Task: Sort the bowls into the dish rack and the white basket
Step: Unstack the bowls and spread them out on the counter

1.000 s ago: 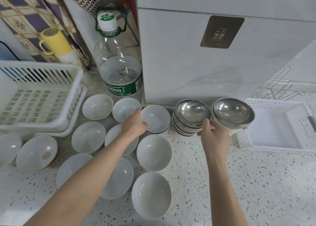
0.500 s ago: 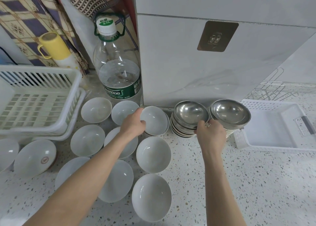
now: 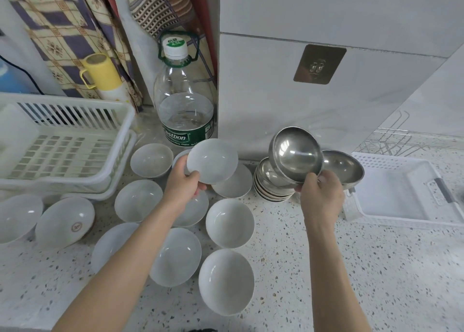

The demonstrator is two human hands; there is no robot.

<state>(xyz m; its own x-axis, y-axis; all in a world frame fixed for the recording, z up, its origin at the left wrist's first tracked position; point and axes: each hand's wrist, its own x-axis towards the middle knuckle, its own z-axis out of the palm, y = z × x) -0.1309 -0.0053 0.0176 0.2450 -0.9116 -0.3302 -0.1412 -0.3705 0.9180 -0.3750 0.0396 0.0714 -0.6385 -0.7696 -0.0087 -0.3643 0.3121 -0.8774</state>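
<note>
Both bowls are coming up off the worktop (image 3: 351,269) since the earlier frame: you are now lifting a white bowl (image 3: 212,160) in your left hand (image 3: 184,187) and a steel bowl (image 3: 295,154) in your right hand (image 3: 321,197), where a second ago both were only being reached for. Your left hand is pinching the white bowl by its near rim, thumb on the inside, and the bowl is tilting toward you above the cluster of white bowls (image 3: 229,222) that are sitting on the worktop. Your right hand is gripping the steel bowl at its lower rim, tilting it upright over the stack of steel bowls (image 3: 272,186), with a second steel stack (image 3: 342,166) sitting just to the right. Off to the left the dish rack (image 3: 62,141) is standing with nothing in it, and the white basket (image 3: 401,188) is lying at the right, beside the steel stacks. A large water bottle (image 3: 184,103) is standing behind the white bowls.
</note>
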